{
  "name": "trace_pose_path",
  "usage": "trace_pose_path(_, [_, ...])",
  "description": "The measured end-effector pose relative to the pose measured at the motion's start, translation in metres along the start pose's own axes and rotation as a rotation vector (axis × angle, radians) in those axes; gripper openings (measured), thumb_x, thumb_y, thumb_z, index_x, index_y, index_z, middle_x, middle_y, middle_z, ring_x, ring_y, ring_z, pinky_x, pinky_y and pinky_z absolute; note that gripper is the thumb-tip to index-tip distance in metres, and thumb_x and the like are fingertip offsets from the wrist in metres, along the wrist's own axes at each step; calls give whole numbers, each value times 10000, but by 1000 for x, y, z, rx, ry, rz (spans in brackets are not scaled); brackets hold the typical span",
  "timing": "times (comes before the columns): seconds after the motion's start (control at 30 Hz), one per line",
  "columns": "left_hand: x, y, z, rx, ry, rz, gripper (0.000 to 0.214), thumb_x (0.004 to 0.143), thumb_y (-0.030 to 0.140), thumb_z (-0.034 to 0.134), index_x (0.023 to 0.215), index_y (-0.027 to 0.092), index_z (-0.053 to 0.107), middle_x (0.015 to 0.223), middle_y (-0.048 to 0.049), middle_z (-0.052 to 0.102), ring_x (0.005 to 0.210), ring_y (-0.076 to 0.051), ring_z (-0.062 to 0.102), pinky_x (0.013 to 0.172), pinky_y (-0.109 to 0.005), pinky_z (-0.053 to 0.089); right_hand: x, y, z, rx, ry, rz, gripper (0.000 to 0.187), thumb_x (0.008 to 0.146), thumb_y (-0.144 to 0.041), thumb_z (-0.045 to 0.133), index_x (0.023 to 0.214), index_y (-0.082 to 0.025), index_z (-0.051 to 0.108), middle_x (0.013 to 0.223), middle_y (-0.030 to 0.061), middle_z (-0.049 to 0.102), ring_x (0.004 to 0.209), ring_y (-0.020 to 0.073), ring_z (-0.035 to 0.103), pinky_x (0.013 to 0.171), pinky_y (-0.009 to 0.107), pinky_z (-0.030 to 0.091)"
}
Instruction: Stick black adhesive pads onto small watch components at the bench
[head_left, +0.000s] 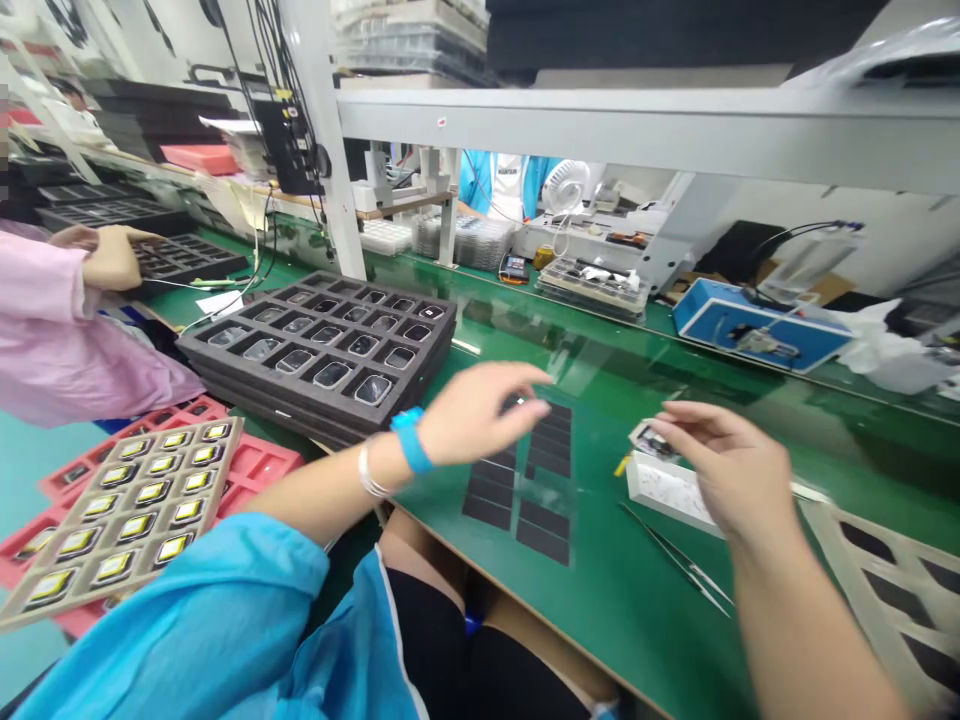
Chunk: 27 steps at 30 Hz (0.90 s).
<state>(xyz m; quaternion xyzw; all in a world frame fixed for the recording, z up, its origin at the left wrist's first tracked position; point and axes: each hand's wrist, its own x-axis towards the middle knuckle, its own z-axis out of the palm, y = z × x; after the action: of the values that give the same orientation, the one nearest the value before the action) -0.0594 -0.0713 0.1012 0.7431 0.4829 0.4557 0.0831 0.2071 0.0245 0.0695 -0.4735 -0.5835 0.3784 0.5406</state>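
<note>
My right hand (739, 475) pinches a small rectangular electronic part (651, 438) with a pale edge and a yellow tab (622, 465). This part is at the rim of a small white box (667, 488), partly behind my fingers. My left hand (480, 412) hovers over the green mat with thumb and fingers apart. A dark patch with a white spot shows between them; I cannot tell whether it is touched. Below that hand lies a clear sheet with black rectangular strips (544, 530). Metal tweezers (679, 562) rest beside the white box.
Left of my hands is a stack of black foam trays (315, 340) with dark glass pieces. A beige tray (142, 490) of yellow-topped parts lies on red trays (262, 465). Another beige tray (825, 525) is at right. Behind stands a blue device (739, 320). A co-worker's pink sleeve (67, 320) is at left.
</note>
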Motion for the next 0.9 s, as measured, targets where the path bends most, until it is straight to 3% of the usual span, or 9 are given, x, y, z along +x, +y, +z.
trace_pose_path(0.03, [-1,1,28,-102,-120,-35,374,872,381,606,1220,250,647,1089,-98,706,1019,-248,645,958,-402,485,-3,8,7,23,-27,20,477,445,-416,878,827,-184,711,788,67,712,709,182,658,695,350,575])
trace_pose_path(0.13, [5,-20,99,-400,-270,-267,551,814,407,681,1314,195,590,1171,-126,689,1074,-273,637,949,-412,493,-10,36,23,51,-75,41,481,485,-470,856,839,-184,699,789,61,717,715,189,673,694,352,577])
trace_pose_path(0.2, [10,-40,129,-679,-380,-432,483,792,386,712,1216,163,658,1037,-113,728,953,-247,673,895,-392,516,-14,54,30,11,-105,40,491,535,-528,823,856,-179,693,800,73,723,733,203,687,706,362,577])
trace_pose_path(0.27, [10,-55,146,-930,-431,-568,400,743,362,767,1073,142,717,887,-93,737,800,-210,687,836,-371,533,-18,66,34,-51,-146,54,499,581,-567,787,871,-173,690,828,91,732,766,224,697,734,381,576])
trace_pose_path(0.33, [4,-60,150,-1081,-420,-689,366,686,314,820,991,133,729,810,-85,729,705,-187,684,806,-365,541,-22,72,36,-105,-178,66,472,619,-567,763,870,-173,694,860,97,737,802,234,697,784,400,567])
trace_pose_path(0.43, [-3,-59,141,-1180,-339,-828,293,700,194,797,972,128,712,819,-90,730,699,-174,695,841,-374,544,-24,74,40,-85,-176,57,411,679,-544,727,884,-189,692,930,80,732,880,225,686,870,399,543])
trace_pose_path(0.6, [1,-54,126,-1255,-165,-925,182,767,74,678,939,132,662,923,-85,732,806,-179,723,963,-388,521,-22,74,41,142,-206,218,468,666,-533,746,985,-206,643,878,38,710,815,186,679,786,357,568])
trace_pose_path(0.77, [-1,-48,127,-1267,-294,-906,204,775,88,678,964,146,628,985,-84,724,880,-207,727,1015,-409,497,-26,72,40,207,-205,194,420,643,-462,785,940,-195,655,806,24,699,759,166,664,792,354,571])
trace_pose_path(0.9, [-4,-46,129,-1312,-374,-908,218,853,257,656,1045,158,628,987,-99,720,894,-245,725,1000,-460,498,-26,72,39,173,-192,146,373,656,-439,775,913,-194,663,796,23,689,715,157,652,751,346,577])
